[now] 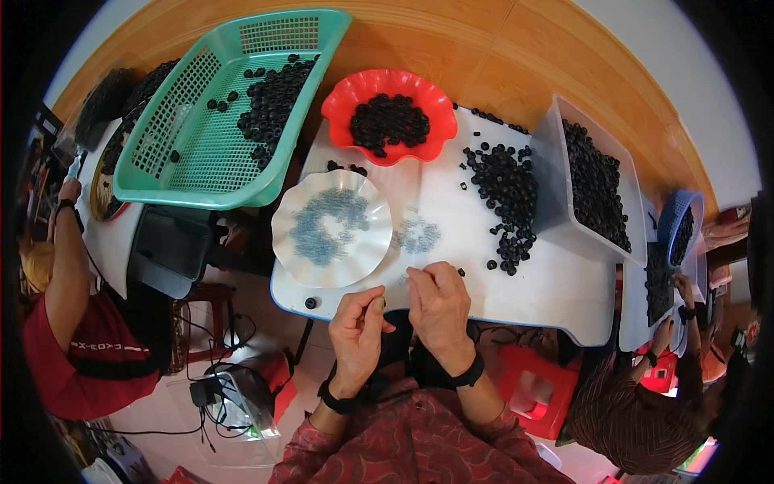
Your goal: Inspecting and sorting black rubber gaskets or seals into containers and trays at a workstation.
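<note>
Both my hands are raised in front of my chest, at the near edge of the white table (476, 294). The fingers of my left hand (357, 339) are pinched together, with a small dark spot at the thumb tip; what they hold is too small to name. My right hand (441, 313) is closed with thumb and index finger together, and anything between them is hidden. Just beyond them lies a loose pile of small clear pieces (419, 234). A white wavy-rimmed plate (367, 262) holds many more of these pieces. One black ring-like part (310, 303) sits at the table's near left corner.
Black parts fill a red wavy bowl (439, 121), a green basket (193, 189) and a translucent bin (555, 194). A black heap (504, 189) lies on the table. People work on the left (72, 315) and right (645, 403). A red stool (536, 387) stands below.
</note>
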`<action>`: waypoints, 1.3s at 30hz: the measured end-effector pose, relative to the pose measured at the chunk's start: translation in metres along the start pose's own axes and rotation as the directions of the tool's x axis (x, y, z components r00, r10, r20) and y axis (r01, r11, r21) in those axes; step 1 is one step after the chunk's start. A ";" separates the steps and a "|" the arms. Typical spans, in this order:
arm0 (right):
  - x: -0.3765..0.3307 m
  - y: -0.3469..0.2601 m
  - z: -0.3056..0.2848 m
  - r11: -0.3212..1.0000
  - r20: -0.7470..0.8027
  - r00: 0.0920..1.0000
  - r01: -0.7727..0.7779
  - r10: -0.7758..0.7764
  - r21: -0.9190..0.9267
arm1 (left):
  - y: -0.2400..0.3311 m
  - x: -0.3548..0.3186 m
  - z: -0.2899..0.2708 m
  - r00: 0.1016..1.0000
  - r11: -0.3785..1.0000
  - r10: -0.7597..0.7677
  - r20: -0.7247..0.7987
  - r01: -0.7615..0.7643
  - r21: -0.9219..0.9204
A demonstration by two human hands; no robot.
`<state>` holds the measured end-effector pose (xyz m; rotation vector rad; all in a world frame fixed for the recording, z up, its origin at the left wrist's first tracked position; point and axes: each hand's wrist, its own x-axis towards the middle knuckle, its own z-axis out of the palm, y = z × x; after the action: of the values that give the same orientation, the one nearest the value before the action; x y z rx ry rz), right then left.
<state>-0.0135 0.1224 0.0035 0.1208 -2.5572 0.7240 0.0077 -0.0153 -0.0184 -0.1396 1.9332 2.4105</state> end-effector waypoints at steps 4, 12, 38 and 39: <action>-0.008 -0.006 0.012 0.994 0.082 0.997 0.006 0.002 -0.105 | 0.001 0.000 -0.004 1.000 1.000 -0.002 -0.019 0.001 -0.010; -0.002 -0.005 0.017 0.999 0.021 0.999 0.032 -0.032 -0.010 | -0.001 0.001 -0.006 1.000 1.000 -0.017 -0.026 0.017 -0.024; 0.012 0.027 0.005 0.981 -0.079 0.992 -0.113 0.102 -0.155 | -0.001 0.006 0.004 0.983 0.989 -0.139 0.116 0.143 -0.029; 0.012 0.029 0.005 0.980 -0.065 0.993 -0.106 0.096 -0.168 | -0.002 0.006 0.003 0.983 0.989 -0.139 0.117 0.143 -0.029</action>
<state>-0.0326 0.1449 -0.0081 -0.0857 -2.5724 0.5329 0.0013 -0.0117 -0.0200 -0.1318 1.7681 2.3113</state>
